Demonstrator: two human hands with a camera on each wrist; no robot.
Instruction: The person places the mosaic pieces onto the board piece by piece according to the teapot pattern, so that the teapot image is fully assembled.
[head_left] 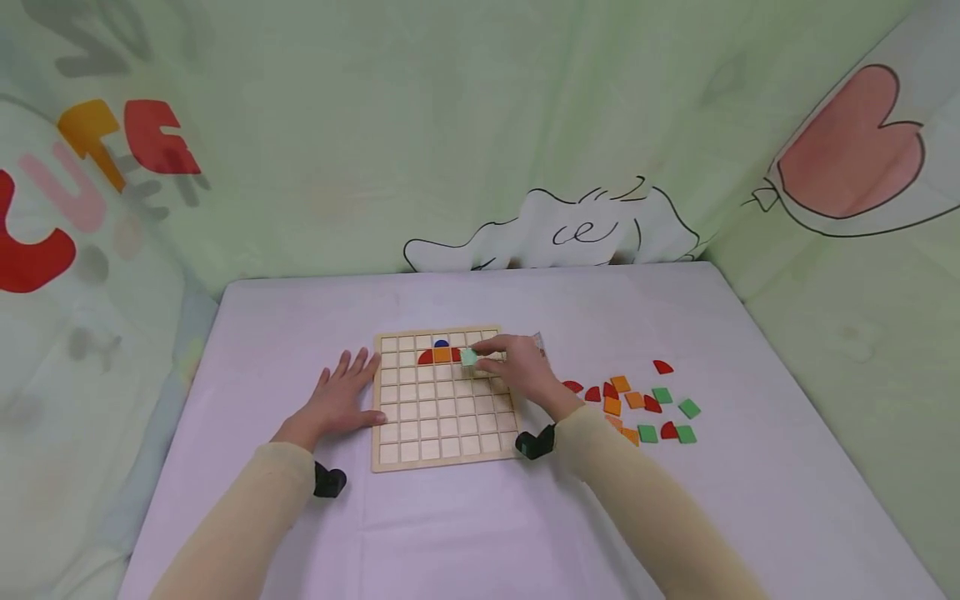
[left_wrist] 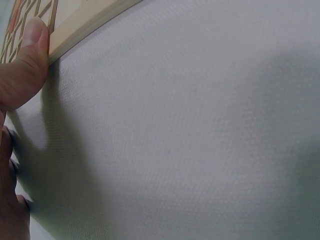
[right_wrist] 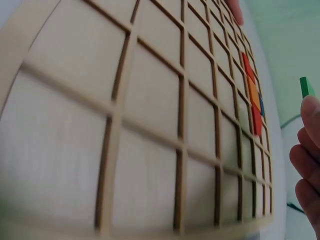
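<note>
A wooden grid board (head_left: pixel 427 410) lies flat on the table. In its upper rows sit an orange square tile (head_left: pixel 442 355), a red quarter-circle tile (head_left: pixel 425 357) to its left, another red tile (head_left: pixel 456 355) to its right and a blue tile (head_left: pixel 441 343) above. My right hand (head_left: pixel 525 364) pinches a green square tile (head_left: pixel 468 357) between thumb and fingers; in the right wrist view the green tile (right_wrist: pixel 306 87) is held above the board. At the board's left edge my left hand (head_left: pixel 340 398) rests with fingers spread, its thumb (left_wrist: pixel 31 55) lying on the rim.
Right of the board lie scattered loose tiles: several red quarter-circles (head_left: pixel 662 367), orange squares (head_left: pixel 619 384) and green squares (head_left: pixel 689 408). A printed sheet (head_left: pixel 540 343) is partly hidden behind the right hand. Pale curtains (head_left: pixel 337 167) hang behind and beside the table.
</note>
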